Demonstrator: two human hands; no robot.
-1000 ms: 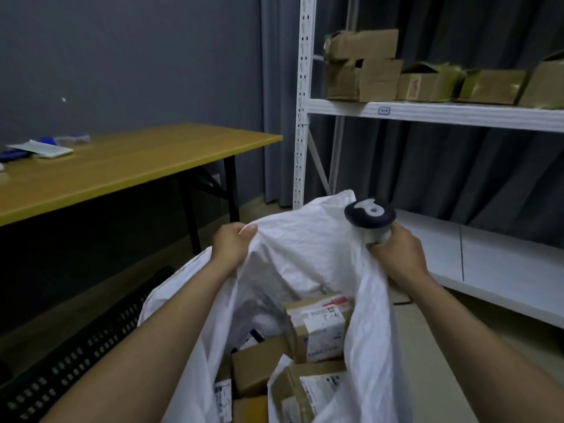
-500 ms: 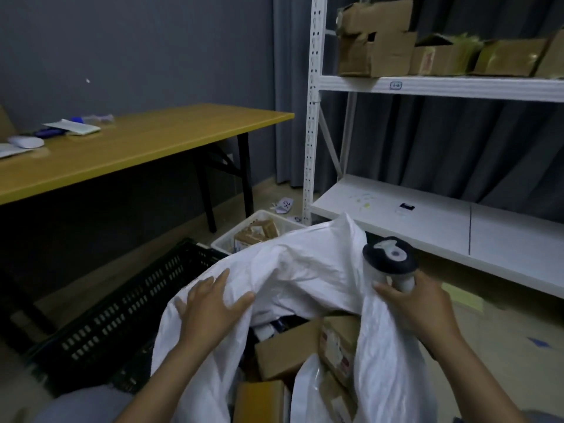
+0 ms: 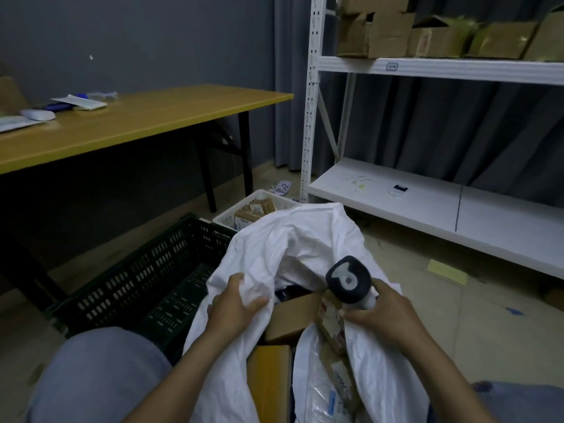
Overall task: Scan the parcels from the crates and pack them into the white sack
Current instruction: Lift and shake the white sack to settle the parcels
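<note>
1. In the head view, our left hand [image 3: 235,303] gripped the rim of the soft white woven sack [image 3: 305,245], which sat on the floor between our knees.
2. Our right hand [image 3: 381,315] was wrapped round the dark round-headed scanner [image 3: 348,279] and touched the sack's other edge.
3. The sack held brown cardboard parcels [image 3: 293,315], so we think it was heavy and floppy. Bunched cloth at the rim looked best to grab.

grey wall [image 3: 137,41], wooden table [image 3: 146,117], shelving [image 3: 427,68].
</note>
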